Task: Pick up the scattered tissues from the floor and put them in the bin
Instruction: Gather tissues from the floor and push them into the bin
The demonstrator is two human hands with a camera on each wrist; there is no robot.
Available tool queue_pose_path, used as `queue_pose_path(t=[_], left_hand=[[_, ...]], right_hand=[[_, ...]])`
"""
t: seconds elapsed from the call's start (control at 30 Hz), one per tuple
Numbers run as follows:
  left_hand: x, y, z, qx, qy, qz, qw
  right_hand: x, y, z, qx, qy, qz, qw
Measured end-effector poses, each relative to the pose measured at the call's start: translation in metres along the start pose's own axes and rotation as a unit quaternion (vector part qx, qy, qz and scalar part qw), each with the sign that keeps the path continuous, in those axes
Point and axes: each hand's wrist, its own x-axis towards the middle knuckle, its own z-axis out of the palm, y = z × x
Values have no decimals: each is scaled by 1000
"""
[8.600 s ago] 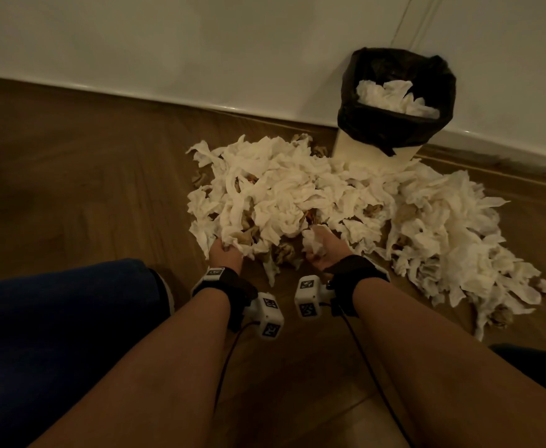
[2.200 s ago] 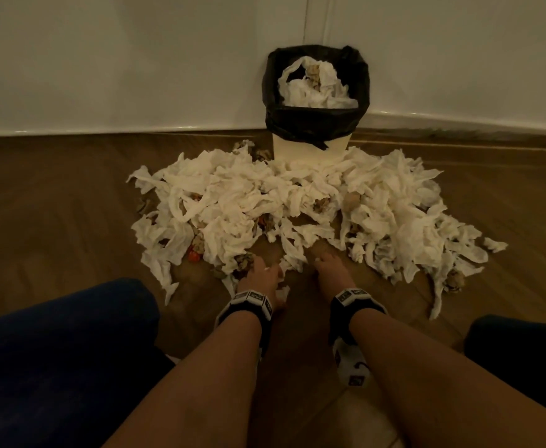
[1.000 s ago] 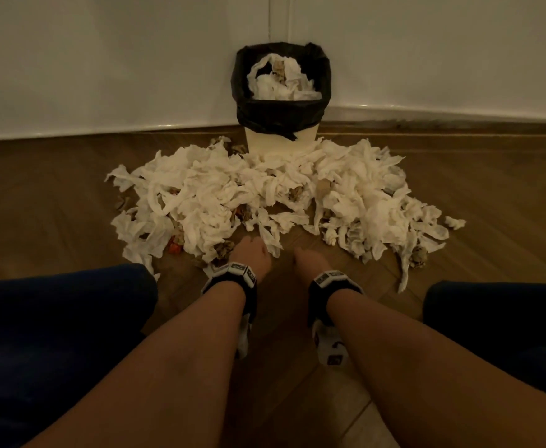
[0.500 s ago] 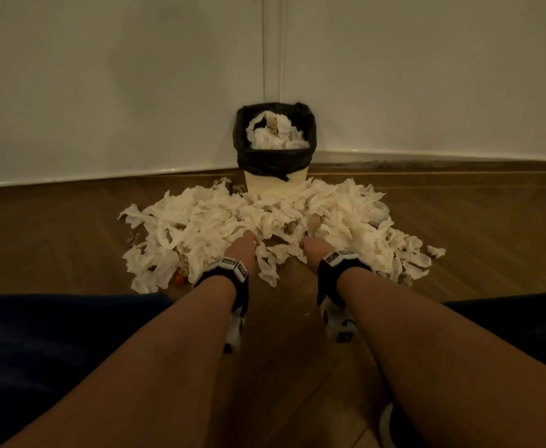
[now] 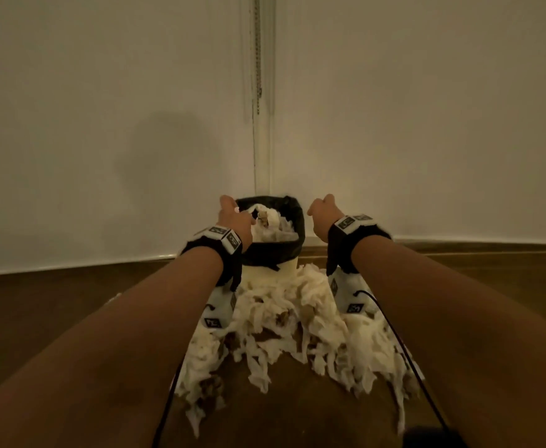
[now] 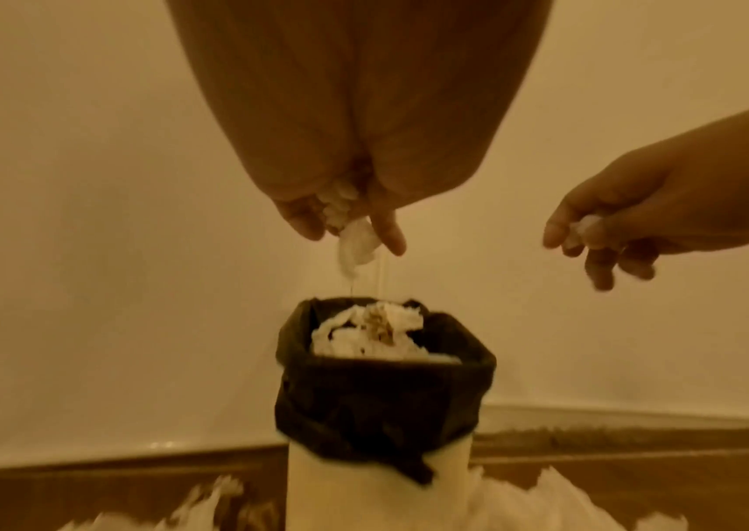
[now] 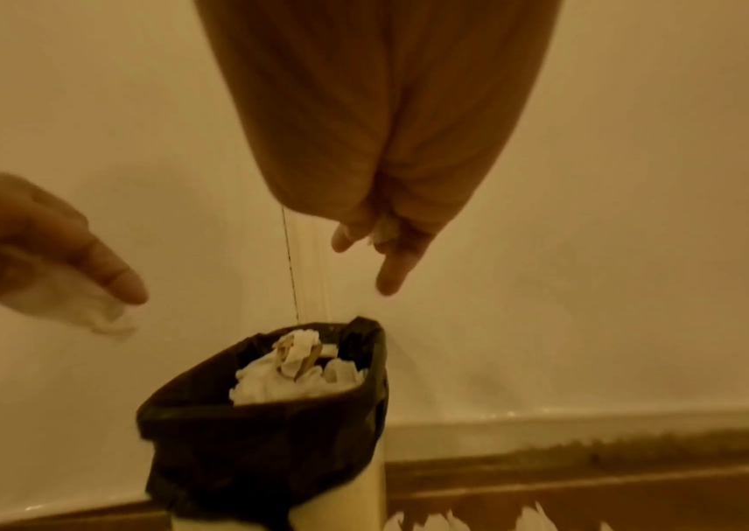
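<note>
Tissue wads are being held over the bin by both hands.

A white wad (image 6: 354,248) is being pinched in the left hand (image 5: 233,219) just above the bin (image 5: 273,253), at the far corner; a smaller wad (image 7: 384,226) is being gripped by the right hand (image 5: 321,215), right of the rim. The bin is being shown heaped with tissues, and the pile of tissues (image 5: 291,324) is lying on the floor (image 5: 55,312) on its near side.

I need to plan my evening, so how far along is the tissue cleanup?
Partly done. The bin is already heaped with tissues to its rim. In hand: the left hand grips a tissue wad above the bin, and the right hand holds a smaller piece beside it. Left: a large pile of tissues still covers the floor in front of the bin.
</note>
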Motion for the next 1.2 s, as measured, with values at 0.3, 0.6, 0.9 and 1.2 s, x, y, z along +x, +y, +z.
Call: queue_pose_path(t=[0.3, 0.6, 0.9, 1.2], left_hand=[[48, -10, 21, -192, 28, -16, 981], [61, -15, 42, -191, -15, -90, 977], [49, -22, 49, -251, 9, -67, 966], [8, -49, 80, -177, 37, -29, 983]], right_hand=[[39, -19, 31, 109, 25, -29, 993], [54, -31, 53, 39, -30, -63, 997], [49, -18, 66, 105, 60, -15, 993], [10, -7, 106, 167, 146, 19, 975]])
